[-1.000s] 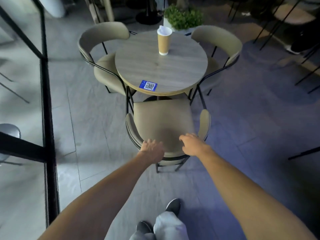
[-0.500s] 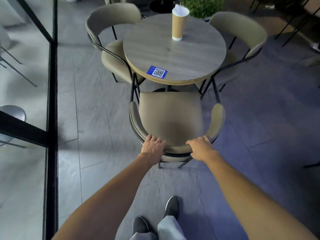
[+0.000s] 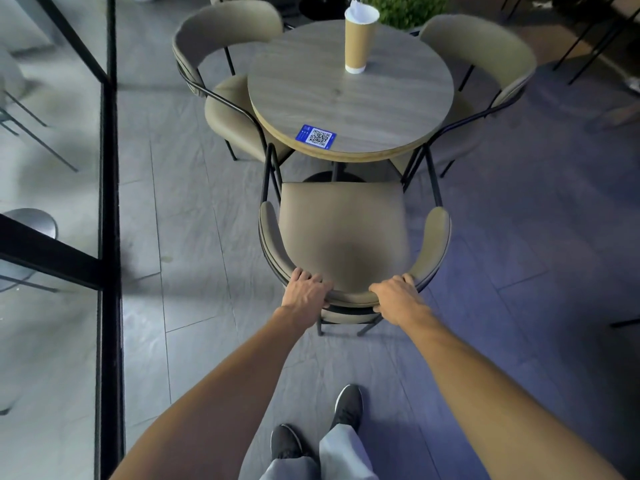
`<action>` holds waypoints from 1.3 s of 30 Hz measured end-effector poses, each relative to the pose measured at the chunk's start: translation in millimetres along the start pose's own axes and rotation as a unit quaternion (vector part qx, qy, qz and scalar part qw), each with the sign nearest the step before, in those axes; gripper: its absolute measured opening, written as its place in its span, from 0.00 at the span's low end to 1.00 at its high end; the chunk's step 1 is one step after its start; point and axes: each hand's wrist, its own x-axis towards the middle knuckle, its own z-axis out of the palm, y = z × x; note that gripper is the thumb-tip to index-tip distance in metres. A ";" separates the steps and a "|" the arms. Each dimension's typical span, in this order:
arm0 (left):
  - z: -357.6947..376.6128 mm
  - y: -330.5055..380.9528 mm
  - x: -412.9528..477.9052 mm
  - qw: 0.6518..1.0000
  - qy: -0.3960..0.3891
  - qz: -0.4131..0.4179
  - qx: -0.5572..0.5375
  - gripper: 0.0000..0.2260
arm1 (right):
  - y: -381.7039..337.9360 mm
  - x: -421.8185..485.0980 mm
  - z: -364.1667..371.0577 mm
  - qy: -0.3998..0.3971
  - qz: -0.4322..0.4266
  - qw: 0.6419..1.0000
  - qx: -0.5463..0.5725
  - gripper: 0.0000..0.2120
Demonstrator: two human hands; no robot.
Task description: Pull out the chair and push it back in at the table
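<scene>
The chair [image 3: 341,233] stood clear of the round table [image 3: 349,98], its seat front just short of the table edge. The left hand [image 3: 304,294] and right hand [image 3: 396,297] each gripped the curved backrest top, fingers curled over its rim. Judged step: chair drawn out, push-in pending. The next move calls for an even forward push (both hands equally loaded), keeping the front legs square to the table.

Both hands [image 3: 349,294] on chair [image 3: 341,237] backrest

The top edge crops the green potted plant [image 3: 405,8]; the round wooden table [image 3: 349,98] hides both far beige chairs' seats partly.
</scene>
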 end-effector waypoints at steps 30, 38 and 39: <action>5.0 -10.7 -30.9 0.999 -0.023 -0.007 -0.043 0.14 | -39.5 -27.4 0.4 -0.003 0.017 1.000 -0.003 0.10; 7.7 -11.4 -34.3 0.999 -0.016 -0.008 -0.040 0.13 | -42.9 -28.1 2.9 0.006 0.022 1.000 0.007 0.09; 7.5 -11.7 -34.3 0.999 -0.015 -0.008 -0.039 0.13 | -43.1 -27.6 2.4 0.005 0.024 1.000 0.008 0.09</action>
